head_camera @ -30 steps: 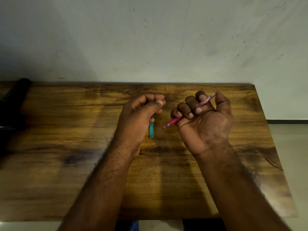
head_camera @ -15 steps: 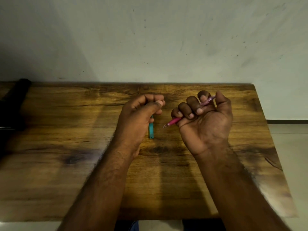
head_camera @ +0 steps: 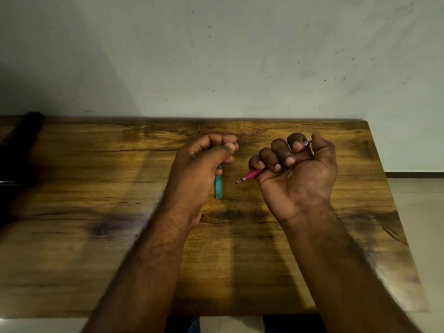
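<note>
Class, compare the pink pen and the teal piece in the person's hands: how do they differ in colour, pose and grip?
The pink pen slants with its tip down-left, while the teal piece hangs nearly straight. The right hand wraps the pen, palm up; the left hand grips the teal piece, showing only its lower end. Both are held above the wooden table.

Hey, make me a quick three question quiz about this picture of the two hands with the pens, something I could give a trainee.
1. True or false: the right hand has its fingers curled round the pink pen.
2. Which way does the pink pen's tip point? A) toward the left hand B) toward the wall C) toward the table's right edge
3. Fill in: the thing sticking out below the left hand is a ____ coloured piece.

Key: 1 true; 2 A; 3 teal. Both hands are over the wooden table.
</note>
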A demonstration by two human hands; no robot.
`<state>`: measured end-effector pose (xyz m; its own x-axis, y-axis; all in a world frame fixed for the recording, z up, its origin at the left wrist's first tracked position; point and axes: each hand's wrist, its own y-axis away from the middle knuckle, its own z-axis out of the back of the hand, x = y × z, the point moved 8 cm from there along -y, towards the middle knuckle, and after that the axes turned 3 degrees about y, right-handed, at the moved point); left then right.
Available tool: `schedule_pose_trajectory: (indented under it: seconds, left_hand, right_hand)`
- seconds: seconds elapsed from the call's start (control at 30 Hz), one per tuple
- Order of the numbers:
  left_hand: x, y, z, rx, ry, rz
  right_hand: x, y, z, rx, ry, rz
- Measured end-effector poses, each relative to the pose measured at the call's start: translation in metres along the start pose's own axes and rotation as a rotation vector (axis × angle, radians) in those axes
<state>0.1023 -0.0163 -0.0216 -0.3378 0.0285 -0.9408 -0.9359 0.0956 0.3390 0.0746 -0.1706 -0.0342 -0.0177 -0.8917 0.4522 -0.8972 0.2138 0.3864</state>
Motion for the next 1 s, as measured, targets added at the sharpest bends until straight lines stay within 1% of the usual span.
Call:
schedule_pose_trajectory:
  seconds: [0.47,0.6,1.0]
  left_hand:
    - [0.0005,-0.0006,0.0002,0.01,-0.019,-0.002]
    - [0.0011,-0.0004,0.0005,0.008,-0.012,-0.006]
    - [0.0031,-0.0006,0.0017,0.003,-0.008,-0.002]
  right_hand:
    - [0.0014,-0.0011,0.0047,-0.038,-0.021,0.011]
    - [-0.0001,-0.0011,0.0054,-0.044,-0.037,-0.013]
    - [0.0028,-0.0018,0.0064,-0.056,-0.035,0.022]
